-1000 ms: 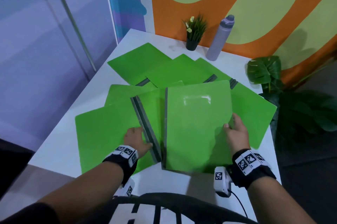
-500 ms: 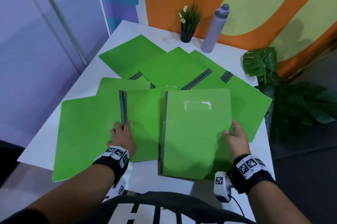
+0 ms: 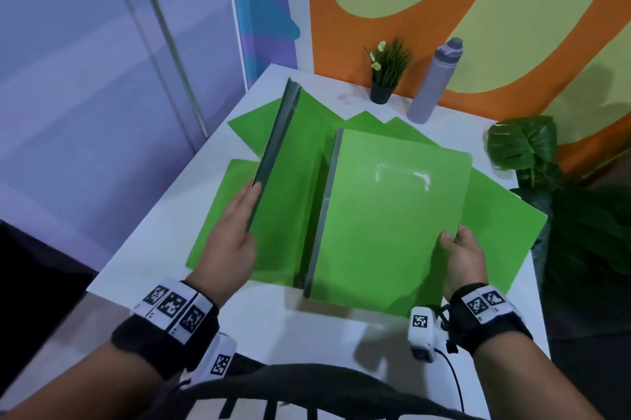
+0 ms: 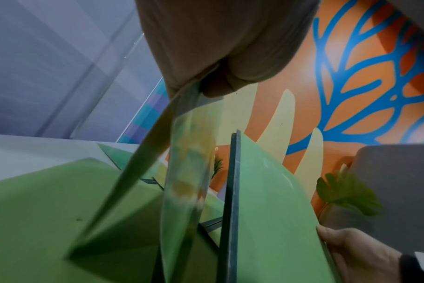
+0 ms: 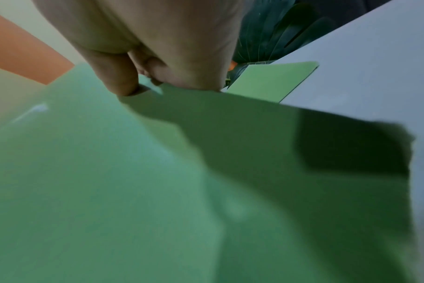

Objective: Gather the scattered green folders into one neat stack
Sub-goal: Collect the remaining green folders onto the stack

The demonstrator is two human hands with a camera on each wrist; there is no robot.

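Several green folders lie spread over the white table (image 3: pixel 327 324). My left hand (image 3: pixel 239 228) grips one green folder (image 3: pixel 286 187) by its grey spine and holds it tilted up on its edge; in the left wrist view that folder (image 4: pixel 182 172) hangs from my fingers. My right hand (image 3: pixel 457 249) pinches the right edge of another green folder (image 3: pixel 389 214), lifted slightly above the table. In the right wrist view my thumb and fingers (image 5: pixel 124 76) clamp that folder (image 5: pixel 133 172). More folders (image 3: pixel 491 221) lie flat beneath and behind both.
A small potted plant (image 3: pixel 386 74) and a grey-purple water bottle (image 3: pixel 433 81) stand at the table's far edge by the orange wall. A large leafy plant (image 3: pixel 526 146) rises beside the table's right side. The table's near strip is bare white.
My left hand has raised its folder from flat on the table to standing on edge. The right hand's folder has lifted and moved slightly up.
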